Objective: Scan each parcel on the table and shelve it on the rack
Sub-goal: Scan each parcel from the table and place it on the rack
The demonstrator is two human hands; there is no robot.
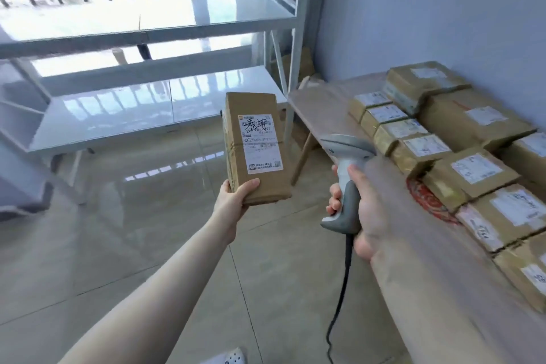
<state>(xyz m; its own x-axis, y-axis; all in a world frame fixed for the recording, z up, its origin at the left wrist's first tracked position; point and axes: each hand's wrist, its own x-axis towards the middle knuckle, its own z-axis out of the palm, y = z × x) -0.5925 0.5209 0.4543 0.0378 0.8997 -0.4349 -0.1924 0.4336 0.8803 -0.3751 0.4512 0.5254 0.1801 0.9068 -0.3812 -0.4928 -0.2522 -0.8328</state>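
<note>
The left hand point(236, 196) has its thumb curled over the front lower edge of a brown parcel point(255, 148), fingers behind it out of sight, holding it upright at frame centre with its white label point(260, 143) facing the camera. The right hand point(357, 210) wraps its fingers tightly round the grey handle of a barcode scanner point(345, 174), whose head points up toward the parcel; its black cable point(344, 284) hangs down. At right, more labelled parcels point(461, 162) lie close together in rows on a wooden table point(319, 103). The white rack point(153, 109) fills the upper left.
</note>
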